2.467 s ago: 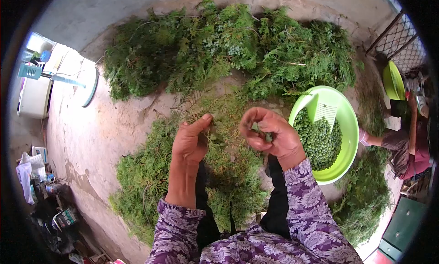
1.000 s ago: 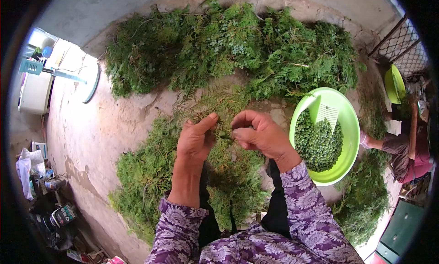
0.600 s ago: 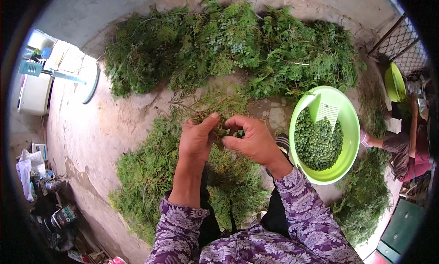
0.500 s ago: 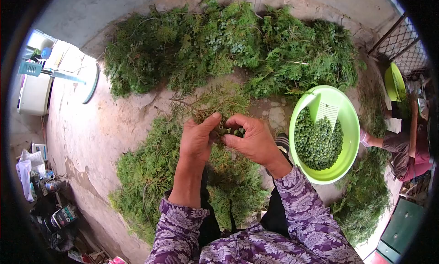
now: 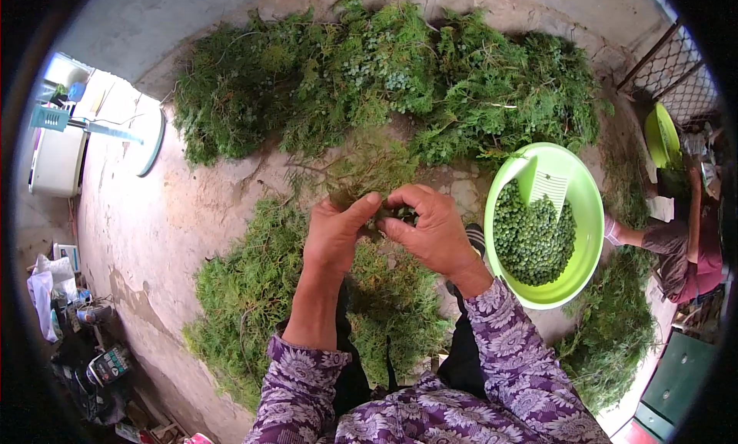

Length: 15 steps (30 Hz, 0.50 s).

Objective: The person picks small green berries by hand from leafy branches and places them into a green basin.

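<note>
The left hand (image 5: 334, 232) and the right hand (image 5: 430, 229) meet fingertip to fingertip over the person's lap, both pinched shut on one conifer sprig (image 5: 367, 173). The left thumb and forefinger clamp its stem. The right fingers curl around the dark green part just right of that, where a few small round cones show between them. The free end of the sprig fans out on the far side of the hands, above the bare concrete floor (image 5: 161, 213).

Under and near the hands lies a heap of picked-over greenery (image 5: 246, 290), spreading left and towards the person's knees. A larger bank of conifer branches (image 5: 384, 75) runs across the far side, some of them bearing pale cone clusters.

Just right of the right hand sits a lime-green plastic basin (image 5: 590, 206). Its near half is filled with small green cones (image 5: 534, 240), and a pale green ridged scoop (image 5: 544, 184) leans inside the far wall, its lower edge touching the cones. More greenery (image 5: 615, 336) lies on the near right of the basin.

At the far right a second lime-green basin (image 5: 661, 136) stands on edge to the view; what it holds cannot be made out. Another person's forearm (image 5: 638, 235) reaches in beside it. At the far left stands a white tub (image 5: 58, 163).
</note>
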Tool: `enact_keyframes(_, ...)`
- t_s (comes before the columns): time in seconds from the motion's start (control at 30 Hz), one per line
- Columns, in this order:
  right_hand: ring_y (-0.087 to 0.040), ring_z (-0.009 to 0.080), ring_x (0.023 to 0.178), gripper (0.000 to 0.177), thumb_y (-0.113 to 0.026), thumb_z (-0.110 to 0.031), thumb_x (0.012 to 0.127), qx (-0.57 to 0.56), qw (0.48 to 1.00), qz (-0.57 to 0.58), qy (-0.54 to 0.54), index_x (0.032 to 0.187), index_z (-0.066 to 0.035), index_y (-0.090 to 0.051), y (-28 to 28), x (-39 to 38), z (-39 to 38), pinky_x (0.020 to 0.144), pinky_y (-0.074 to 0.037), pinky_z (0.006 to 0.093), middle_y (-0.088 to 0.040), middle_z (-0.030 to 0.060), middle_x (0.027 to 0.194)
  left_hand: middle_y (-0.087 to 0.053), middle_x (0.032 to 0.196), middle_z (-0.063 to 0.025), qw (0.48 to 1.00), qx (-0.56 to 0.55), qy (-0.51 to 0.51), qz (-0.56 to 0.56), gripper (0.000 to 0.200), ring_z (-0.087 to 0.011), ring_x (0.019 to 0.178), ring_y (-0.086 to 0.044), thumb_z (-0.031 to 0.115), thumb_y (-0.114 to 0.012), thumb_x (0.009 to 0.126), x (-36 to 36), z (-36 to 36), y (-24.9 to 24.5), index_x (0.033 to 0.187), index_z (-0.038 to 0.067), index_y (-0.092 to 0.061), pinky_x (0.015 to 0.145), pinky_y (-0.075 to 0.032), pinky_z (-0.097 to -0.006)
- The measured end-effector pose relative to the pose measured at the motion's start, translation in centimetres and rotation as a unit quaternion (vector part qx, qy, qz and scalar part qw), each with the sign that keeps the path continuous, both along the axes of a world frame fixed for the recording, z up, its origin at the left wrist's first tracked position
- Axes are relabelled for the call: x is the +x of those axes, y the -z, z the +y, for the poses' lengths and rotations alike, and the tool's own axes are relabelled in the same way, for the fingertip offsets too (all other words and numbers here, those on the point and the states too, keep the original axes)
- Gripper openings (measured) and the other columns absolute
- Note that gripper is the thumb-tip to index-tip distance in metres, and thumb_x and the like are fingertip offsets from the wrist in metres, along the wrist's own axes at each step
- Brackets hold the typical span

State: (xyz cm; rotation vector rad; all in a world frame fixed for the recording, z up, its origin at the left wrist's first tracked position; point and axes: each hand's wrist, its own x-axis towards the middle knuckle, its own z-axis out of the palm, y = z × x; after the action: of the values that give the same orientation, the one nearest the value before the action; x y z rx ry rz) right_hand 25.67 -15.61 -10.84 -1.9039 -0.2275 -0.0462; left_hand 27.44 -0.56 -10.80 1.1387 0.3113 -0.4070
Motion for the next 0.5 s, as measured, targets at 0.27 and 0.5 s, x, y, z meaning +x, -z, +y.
enact_keyframes(0.27, -0.054, 0.0187, 0.06, 0.02, -0.066, -0.012, 0.066, -0.001, 1.0, 0.015, 0.001, 0.078, -0.001, -0.055, 0.0, 0.1, -0.2, 0.054, -0.042, 0.0296, -0.055, 0.0085, 0.067, -0.059, 0.072, -0.0025, 0.999, 0.029, 0.024, -0.032, 0.014, -0.009, 0.058, -0.052, 0.012, -0.061, 0.078, -0.1, 0.0, 0.7, 0.086, 0.001, -0.057, 0.05, -0.041, -0.0225)
enact_keyframes(0.5, -0.048, 0.0045, 0.054, 0.012, -0.059, -0.015, 0.073, 0.329, 0.885, 0.296, -0.147, 0.08, -0.005, -0.056, -1.7, -0.8, -1.0, 0.045, -0.034, 0.0167, -0.054, -0.0013, 0.064, -0.06, 0.071, -0.0043, 0.994, -0.051, -0.096, -0.019, 0.009, -0.0136, 0.06, -0.057, 0.009, -0.062, 0.077, 0.8, 1.4, 1.0, 0.083, 0.004, -0.058, 0.047, -0.046, -0.0281)
